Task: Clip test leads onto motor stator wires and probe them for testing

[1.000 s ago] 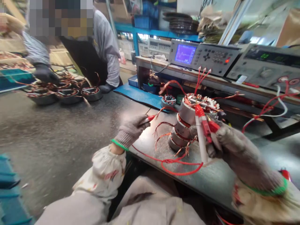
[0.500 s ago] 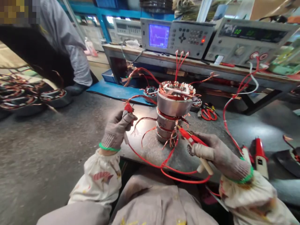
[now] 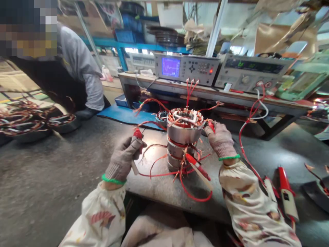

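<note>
Three wound motor stators (image 3: 184, 134) stood stacked upright on the metal workbench (image 3: 102, 178) at the centre of the frame, copper leads trailing from their sides. Left of the stack, the gloved left hand (image 3: 122, 156) was closed around a red-tipped test clip (image 3: 137, 133), whose tip met the end of a red-brown lead (image 3: 151, 122). At the top stator's right edge, the gloved right hand (image 3: 220, 139) pinched a second red clip (image 3: 211, 126); whether its jaws had caught a wire, I could not tell. Another clip (image 3: 199, 167), red with a white handle, hung from the leads at the lower stators' front, above a looped red cable (image 3: 199, 200). Behind, a tester (image 3: 187, 70) showed a purple waveform screen. At upper left, a co-worker (image 3: 77, 58) leaned over more stators (image 3: 62, 123).
</note>
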The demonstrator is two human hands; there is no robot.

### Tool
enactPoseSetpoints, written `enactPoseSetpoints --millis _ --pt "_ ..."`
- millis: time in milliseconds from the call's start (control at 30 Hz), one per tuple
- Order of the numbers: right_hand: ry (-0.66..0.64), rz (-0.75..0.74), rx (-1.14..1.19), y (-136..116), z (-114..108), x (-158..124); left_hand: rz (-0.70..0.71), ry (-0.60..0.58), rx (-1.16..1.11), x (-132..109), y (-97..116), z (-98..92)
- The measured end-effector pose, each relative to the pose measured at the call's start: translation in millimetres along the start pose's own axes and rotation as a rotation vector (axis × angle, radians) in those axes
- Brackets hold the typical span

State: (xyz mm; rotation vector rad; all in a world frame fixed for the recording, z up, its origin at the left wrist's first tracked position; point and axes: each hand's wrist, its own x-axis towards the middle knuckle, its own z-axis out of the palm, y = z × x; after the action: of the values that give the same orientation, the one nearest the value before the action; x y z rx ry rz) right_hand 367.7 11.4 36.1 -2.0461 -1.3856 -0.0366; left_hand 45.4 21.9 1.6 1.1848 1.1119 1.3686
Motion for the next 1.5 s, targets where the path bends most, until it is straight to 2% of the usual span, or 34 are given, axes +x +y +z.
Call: enactPoseSetpoints --millis 67,233,467,600,800,900,1000,1067,1167,1233,1300,1367,1433,1500 --pt "-0.003 0.038 0.027 2.9 7.9 7.1 -0.001 -0.024 0.024 -0.5 0.9 -0.2" --pt "0.044 -0.007 0.077 15.8 18.5 6.8 -0.01 -0.067 0.023 1.9 -0.8 -3.0" --pt "0.037 0.014 0.064 21.9 21.6 6.7 -0.015 -0.066 -0.004 2.7 -6.5 -4.4" --pt "0.078 -0.021 0.071 24.9 22.7 6.5 -0.026 -0.067 -0.033 1.0 -5.3 -3.0" --pt "0.056 0.016 0.118 16.3 19.5 11.3 -0.048 -0.044 -0.066 -1.9 4.0 3.3" --pt "0.052 0.052 0.139 5.1 15.7 15.0 -0.006 -0.054 -0.032 -2.8 10.4 8.7" --pt "0.035 0.081 0.182 -0.1 -0.4 -5.5 0.031 -0.056 0.012 -11.0 10.9 6.7" --pt "-0.076 0.085 0.355 0.2 -18.7 -38.3 0.002 -0.058 0.076 -22.6 4.0 -2.8" --pt "-0.4 0.057 0.74 -2.3 -42.0 -93.6 -0.063 -0.021 0.193 -42.8 -17.6 -22.8" --pt "-0.558 0.011 0.849 -10.8 -46.8 -115.9 -0.097 0.05 0.212 -53.0 -33.6 -31.7" --pt "-0.629 -0.02 0.878 -22.4 -43.1 -123.0 -0.113 0.086 0.196 -58.1 -45.9 -33.8" --pt "-0.665 0.015 0.894 -28.8 -36.8 -121.7 -0.094 0.073 0.17 -58.5 -53.5 -30.5" --pt "-0.717 0.088 0.914 -22.8 -34.8 -121.0 -0.047 0.055 0.146 -56.2 -57.2 -24.5" --pt "-0.813 0.182 0.865 -4.9 -37.7 -126.2 -0.002 0.088 0.107 -53.0 -58.9 -18.4"
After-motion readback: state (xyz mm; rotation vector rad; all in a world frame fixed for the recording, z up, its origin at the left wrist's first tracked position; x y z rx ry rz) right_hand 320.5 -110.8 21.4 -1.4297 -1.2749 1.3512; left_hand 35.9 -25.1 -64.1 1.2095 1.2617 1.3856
